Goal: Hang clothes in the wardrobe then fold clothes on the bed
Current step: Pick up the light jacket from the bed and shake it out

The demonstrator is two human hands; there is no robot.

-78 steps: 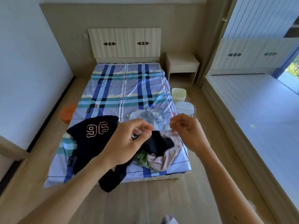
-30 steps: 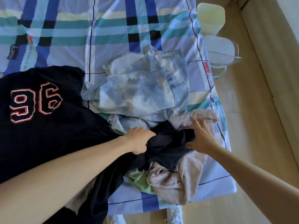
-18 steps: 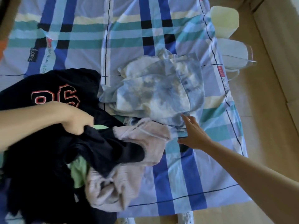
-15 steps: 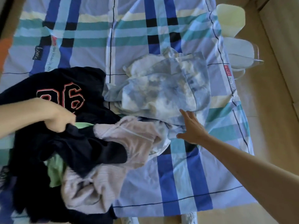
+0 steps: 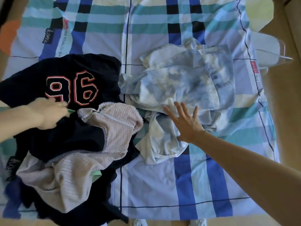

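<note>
A heap of clothes lies on the plaid bed sheet. On the left are a black shirt with "96", a dark garment, a pale pink knit garment and a bit of green cloth. A crumpled blue-and-white tie-dye garment lies to the right. My right hand rests flat on the tie-dye garment's lower part with fingers spread. My left hand is blurred on the dark clothes below the "96", its fingertips at a green edge; its grip is unclear.
A white bin and a pale yellow bin stand on the wooden floor by the bed's right side. An orange object shows past the left edge. Bare sheet lies at the head end and the lower right.
My left hand dragged the dark, pink and green clothes leftward off the tie-dye garment. My right hand moved up from the sheet onto the tie-dye garment and spread flat.
</note>
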